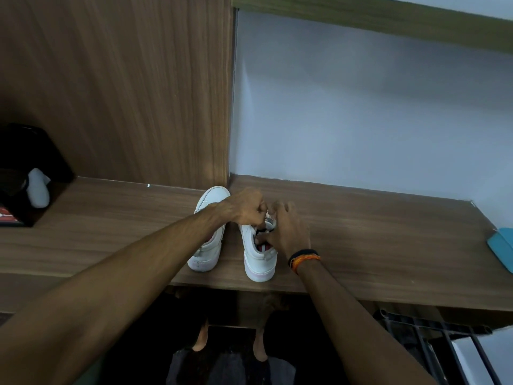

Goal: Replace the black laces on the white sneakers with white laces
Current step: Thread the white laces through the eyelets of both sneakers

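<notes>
Two white sneakers stand side by side on the wooden shelf [111,234], heels toward me. The left sneaker [208,245] is partly covered by my left forearm. My left hand [245,208] is curled into a fist above the right sneaker [256,259] and pinches something white at its lacing area, seemingly a lace. My right hand [287,232] lies over the right sneaker's tongue with its fingers at the eyelets. A bit of dark lace [262,232] shows between the hands. The front of the right sneaker is hidden by both hands.
A black box [30,168] with a white object [39,190] in it sits at the shelf's far left. A blue object [502,248] lies at the right edge. A wood panel and a white wall rise behind. A dark rack [433,345] stands lower right.
</notes>
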